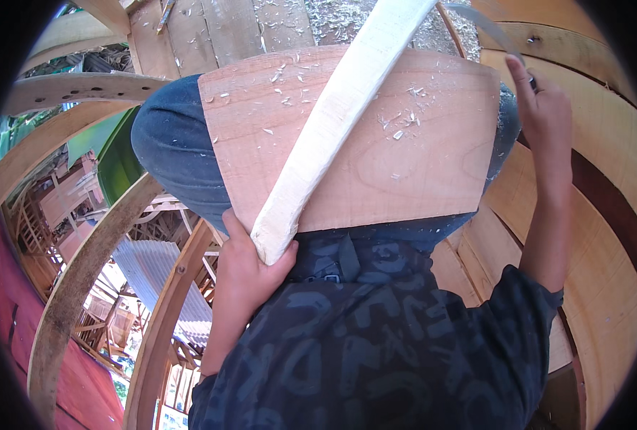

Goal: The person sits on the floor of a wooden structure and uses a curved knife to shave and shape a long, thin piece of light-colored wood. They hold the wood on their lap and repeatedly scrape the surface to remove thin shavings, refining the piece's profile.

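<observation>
My left hand (252, 256) is closed around the near end of a long, pale, whittled wooden stick (347, 97). The stick slants up and to the right, past the upper edge of the view. Under it, a flat wooden board (404, 161) lies across my lap, with a few shavings on top. Off to the right, my right hand (544, 104) grips the handle of a curved-bladed knife (487, 27), its thumb along the handle. The grey blade points up and left, near the far part of the stick; contact between them cannot be made out.
Planks (236, 32) floor the space ahead, with a heap of wood shavings (340, 21) behind the board. Curved wooden ribs (92, 254) rise on the left, with a corrugated metal sheet (157, 279) seen through them. Broad planks (569, 215) wall the right side.
</observation>
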A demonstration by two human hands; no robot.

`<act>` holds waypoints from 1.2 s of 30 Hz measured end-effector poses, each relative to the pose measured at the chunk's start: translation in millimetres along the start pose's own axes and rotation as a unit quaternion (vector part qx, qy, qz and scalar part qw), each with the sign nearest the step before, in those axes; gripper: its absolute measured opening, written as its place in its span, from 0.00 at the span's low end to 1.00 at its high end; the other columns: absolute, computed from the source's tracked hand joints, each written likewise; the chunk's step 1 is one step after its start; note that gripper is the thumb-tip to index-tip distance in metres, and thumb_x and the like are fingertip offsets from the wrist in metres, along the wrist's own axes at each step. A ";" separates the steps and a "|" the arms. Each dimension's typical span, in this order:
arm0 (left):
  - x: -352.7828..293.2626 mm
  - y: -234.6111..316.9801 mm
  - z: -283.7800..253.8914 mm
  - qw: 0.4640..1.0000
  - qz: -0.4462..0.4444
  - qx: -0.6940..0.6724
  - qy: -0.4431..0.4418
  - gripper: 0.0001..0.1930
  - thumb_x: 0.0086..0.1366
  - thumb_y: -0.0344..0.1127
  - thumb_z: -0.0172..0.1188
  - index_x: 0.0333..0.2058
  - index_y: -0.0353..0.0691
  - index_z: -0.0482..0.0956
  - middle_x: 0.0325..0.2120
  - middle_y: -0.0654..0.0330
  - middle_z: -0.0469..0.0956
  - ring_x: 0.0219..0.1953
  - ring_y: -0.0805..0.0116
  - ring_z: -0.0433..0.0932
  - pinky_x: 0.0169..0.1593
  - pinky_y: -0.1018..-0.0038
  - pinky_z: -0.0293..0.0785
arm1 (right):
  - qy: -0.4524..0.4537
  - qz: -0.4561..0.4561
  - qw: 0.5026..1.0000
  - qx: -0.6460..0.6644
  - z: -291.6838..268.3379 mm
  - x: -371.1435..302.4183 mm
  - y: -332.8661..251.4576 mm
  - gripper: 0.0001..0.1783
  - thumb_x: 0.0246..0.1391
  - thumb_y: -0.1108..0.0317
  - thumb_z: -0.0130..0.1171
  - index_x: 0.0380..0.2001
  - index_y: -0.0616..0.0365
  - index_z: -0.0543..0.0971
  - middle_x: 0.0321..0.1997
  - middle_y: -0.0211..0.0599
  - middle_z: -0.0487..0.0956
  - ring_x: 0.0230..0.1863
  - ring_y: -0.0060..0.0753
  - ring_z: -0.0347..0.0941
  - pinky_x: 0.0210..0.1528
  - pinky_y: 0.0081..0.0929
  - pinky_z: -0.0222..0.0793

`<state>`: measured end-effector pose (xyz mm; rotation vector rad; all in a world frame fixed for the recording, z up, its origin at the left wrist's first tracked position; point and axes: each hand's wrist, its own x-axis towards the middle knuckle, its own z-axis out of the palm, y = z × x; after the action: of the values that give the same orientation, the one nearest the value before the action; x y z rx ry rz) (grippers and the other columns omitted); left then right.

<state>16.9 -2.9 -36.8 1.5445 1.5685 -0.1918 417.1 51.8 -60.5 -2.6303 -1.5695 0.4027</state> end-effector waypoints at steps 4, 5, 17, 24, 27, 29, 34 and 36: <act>2.2 -0.8 -6.3 1.000 -0.007 0.007 -0.026 0.36 0.52 0.43 0.67 0.46 0.25 0.55 0.28 0.32 0.77 0.34 0.37 0.80 0.36 0.57 0.77 | 0.016 -0.236 0.972 0.009 32.8 -60.3 -63.7 0.34 0.48 0.34 0.57 0.15 0.58 0.78 0.12 0.44 0.73 0.17 0.46 0.73 0.20 0.36 0.68; 2.1 -2.3 -7.9 0.999 -0.008 -0.003 -0.032 0.35 0.52 0.43 0.67 0.46 0.26 0.55 0.28 0.32 0.77 0.35 0.37 0.80 0.36 0.57 0.77 | 0.021 -0.234 0.972 0.015 34.9 -60.0 -64.7 0.34 0.48 0.34 0.57 0.15 0.58 0.77 0.12 0.44 0.72 0.17 0.46 0.73 0.20 0.36 0.68; 2.4 -2.9 -10.1 0.999 -0.008 -0.031 -0.044 0.34 0.53 0.42 0.66 0.46 0.28 0.55 0.32 0.32 0.76 0.38 0.36 0.79 0.41 0.58 0.75 | 0.064 -0.036 0.997 -0.015 15.8 19.7 -4.1 0.38 0.55 0.33 0.51 0.18 0.63 0.73 0.17 0.45 0.72 0.22 0.48 0.71 0.26 0.35 0.66; 2.5 -3.9 -12.5 0.998 -0.004 -0.034 -0.054 0.34 0.53 0.42 0.65 0.47 0.28 0.55 0.34 0.33 0.76 0.40 0.38 0.79 0.43 0.58 0.75 | 0.071 -0.238 0.969 -0.012 29.7 -42.7 -54.9 0.36 0.50 0.31 0.54 0.15 0.58 0.77 0.12 0.44 0.72 0.18 0.48 0.74 0.23 0.37 0.70; 1.2 -5.3 -13.4 0.998 0.023 -0.036 -0.047 0.34 0.53 0.42 0.66 0.46 0.27 0.55 0.34 0.33 0.76 0.40 0.39 0.79 0.42 0.59 0.75 | 0.090 -0.275 0.957 0.004 40.9 -31.0 -59.5 0.36 0.50 0.31 0.54 0.15 0.57 0.77 0.12 0.44 0.72 0.17 0.47 0.73 0.22 0.36 0.70; 3.4 -2.0 -13.2 0.998 0.002 -0.039 -0.048 0.34 0.53 0.43 0.66 0.46 0.27 0.55 0.33 0.32 0.76 0.39 0.39 0.80 0.41 0.58 0.75 | 0.126 -0.289 0.949 -0.027 47.3 -12.0 -46.7 0.36 0.49 0.31 0.54 0.15 0.58 0.77 0.12 0.43 0.72 0.17 0.47 0.73 0.21 0.36 0.70; 2.8 -3.4 -10.3 0.999 -0.002 -0.016 -0.034 0.33 0.53 0.43 0.66 0.45 0.26 0.55 0.31 0.32 0.76 0.38 0.37 0.79 0.39 0.57 0.75 | 0.053 -0.032 0.998 -0.013 9.7 41.2 -9.3 0.39 0.52 0.30 0.50 0.19 0.61 0.77 0.14 0.46 0.73 0.19 0.47 0.73 0.24 0.38 0.68; 2.8 -4.7 -11.9 0.999 0.004 -0.022 -0.043 0.34 0.53 0.43 0.66 0.45 0.26 0.55 0.30 0.31 0.76 0.37 0.36 0.79 0.39 0.56 0.75 | 0.062 -0.058 0.995 -0.051 4.1 43.5 9.2 0.42 0.51 0.26 0.46 0.15 0.59 0.76 0.13 0.46 0.74 0.19 0.47 0.75 0.23 0.38 0.72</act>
<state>7.8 6.0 -33.8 1.4884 1.4901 -0.2139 443.5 85.0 -74.6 -2.5624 -1.7357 0.1538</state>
